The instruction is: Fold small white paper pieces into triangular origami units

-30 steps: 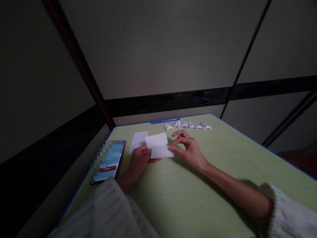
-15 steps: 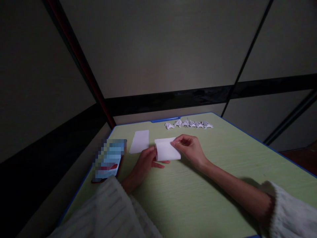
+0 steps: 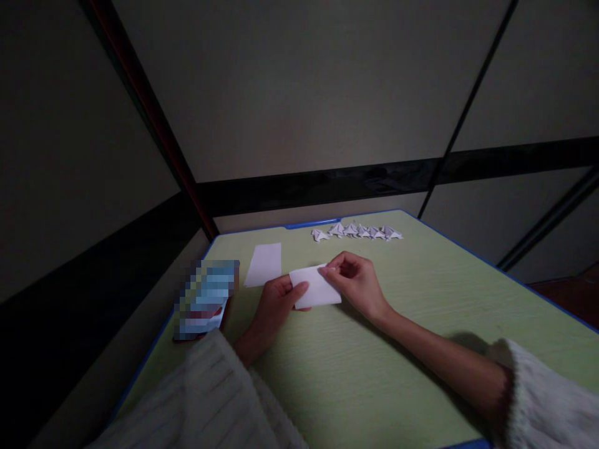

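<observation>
A small white sheet of paper (image 3: 317, 289) is folded over on itself just above the green table (image 3: 374, 374). My left hand (image 3: 275, 304) pinches its left edge with the thumb on top. My right hand (image 3: 354, 282) pinches its upper right corner with fingers pressed together. Both forearms come out of white knitted sleeves.
A second white sheet (image 3: 263, 264) lies flat to the left of my hands. A phone (image 3: 206, 298) rests near the table's left edge. A row of several small folded white paper figures (image 3: 356, 232) lines the far edge. Dark-framed walls stand close behind the table.
The sheet was half open a second ago; it is now folded flat in two. Both hands shifted slightly right with it, the left thumb now on top.
</observation>
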Tool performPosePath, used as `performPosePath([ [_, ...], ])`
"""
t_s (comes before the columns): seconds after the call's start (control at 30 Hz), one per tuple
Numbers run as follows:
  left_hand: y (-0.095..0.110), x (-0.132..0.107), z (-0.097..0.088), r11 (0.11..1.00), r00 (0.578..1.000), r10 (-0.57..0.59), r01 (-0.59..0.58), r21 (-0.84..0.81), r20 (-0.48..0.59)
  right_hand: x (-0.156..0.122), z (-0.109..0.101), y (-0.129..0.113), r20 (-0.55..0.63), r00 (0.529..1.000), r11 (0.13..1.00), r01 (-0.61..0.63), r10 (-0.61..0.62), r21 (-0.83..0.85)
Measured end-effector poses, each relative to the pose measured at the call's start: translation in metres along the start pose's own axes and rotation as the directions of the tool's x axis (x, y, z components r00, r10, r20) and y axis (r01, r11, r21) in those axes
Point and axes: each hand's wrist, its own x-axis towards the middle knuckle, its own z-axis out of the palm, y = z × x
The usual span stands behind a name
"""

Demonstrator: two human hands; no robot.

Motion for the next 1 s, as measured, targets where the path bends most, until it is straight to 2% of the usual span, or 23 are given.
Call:
performPosePath([
  [0.63, -0.0023, 0.0010, 0.0026, 0.999, 0.999, -0.036, 0.036, -0.012, -0.004, -0.0041, 0.0024, -0.0042, -0.073, 0.996, 0.999, 0.046, -0.047, -0.017],
  [1.0, -0.0019, 0.0003, 0.0025, 1.000, 1.000, -0.016, 0.016, -0.022, -0.005, -0.0033, 0.0043, -0.0032, -0.080, 0.995, 0.999, 0.054, -0.053, 0.004],
])
